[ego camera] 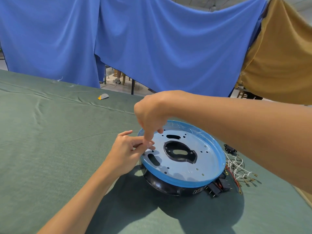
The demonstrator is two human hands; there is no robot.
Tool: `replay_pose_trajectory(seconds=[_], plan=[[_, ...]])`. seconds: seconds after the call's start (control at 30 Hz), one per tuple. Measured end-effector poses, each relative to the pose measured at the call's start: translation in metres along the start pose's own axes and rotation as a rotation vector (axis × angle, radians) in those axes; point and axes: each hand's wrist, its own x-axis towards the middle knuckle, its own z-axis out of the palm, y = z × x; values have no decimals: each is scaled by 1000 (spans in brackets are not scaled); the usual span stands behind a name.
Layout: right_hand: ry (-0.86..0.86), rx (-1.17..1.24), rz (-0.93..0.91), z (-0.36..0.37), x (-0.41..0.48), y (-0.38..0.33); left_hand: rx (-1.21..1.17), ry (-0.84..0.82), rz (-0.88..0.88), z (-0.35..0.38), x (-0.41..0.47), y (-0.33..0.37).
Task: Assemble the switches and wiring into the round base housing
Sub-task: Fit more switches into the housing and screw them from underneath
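Observation:
The round base housing is black and lies on the green cloth, capped by a silver metal plate with a blue film rim and a dark centre opening. My left hand is at the plate's left rim, its fingertips drawn together just above a small screw. My right hand reaches over from the right, index finger pointing straight down to meet the left fingertips. Whatever lies between the fingers is hidden. Black switches and white and red wiring lie to the right of the housing.
A small grey and yellow object lies far back on the green table cloth. Another black part sits behind the wires. Blue and tan curtains hang beyond the table's far edge.

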Motion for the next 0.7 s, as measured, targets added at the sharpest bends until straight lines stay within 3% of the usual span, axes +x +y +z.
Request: replay_pose_trajectory(seconds=[0.1, 0.2, 0.37, 0.47, 0.7], plan=[[155, -177, -140, 1, -3, 4, 19, -3, -1, 0, 0, 1], [176, -171, -155, 6, 1, 4, 2, 1, -3, 0, 0, 0], [9, 83, 24, 3, 11, 0, 2, -11, -3, 1, 0, 0], [-57, 124, 38, 0, 10, -4, -18, -15, -3, -1, 0, -1], [201, -223, -199, -1, -3, 2, -7, -12, -2, 0, 0, -2]])
